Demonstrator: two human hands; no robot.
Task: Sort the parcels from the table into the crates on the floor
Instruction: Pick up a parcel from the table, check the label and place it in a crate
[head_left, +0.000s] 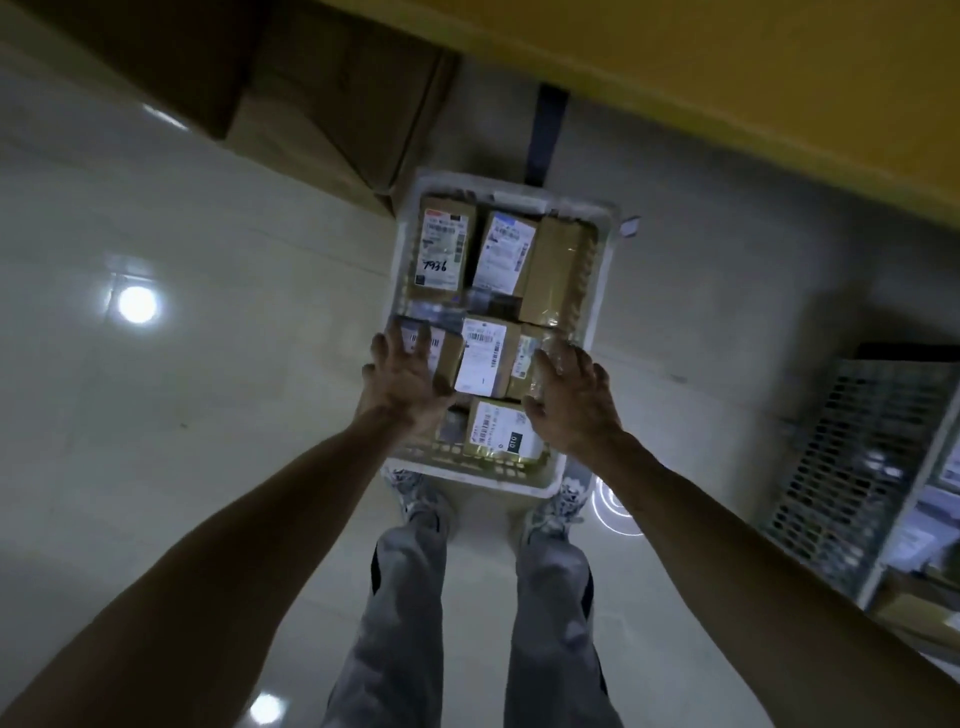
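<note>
One yellow table (727, 67) runs along 12 to 2 o'clock, below it the white crate (582, 332) on the floor at centre packed with parcels (444, 249), and we see our left hand (410, 379) and right hand (571, 395) spread flat, fingers straight, over the near boxes, gripping nothing.

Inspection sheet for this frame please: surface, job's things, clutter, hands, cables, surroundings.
Surface: glossy pale floor with lamp reflections; yellow table edge above.
Job's things: white crate on the floor, packed with labelled cardboard parcels; one is marked 7936.
Clutter: small white scrap beside the crate.
Hands: left hand and right hand both spread over the near parcels, fingers straight, no grip.
Cables: nothing seen.
Surroundings: cardboard boxes upper left, wire mesh cage at right, the person's shoes by the crate.
</note>
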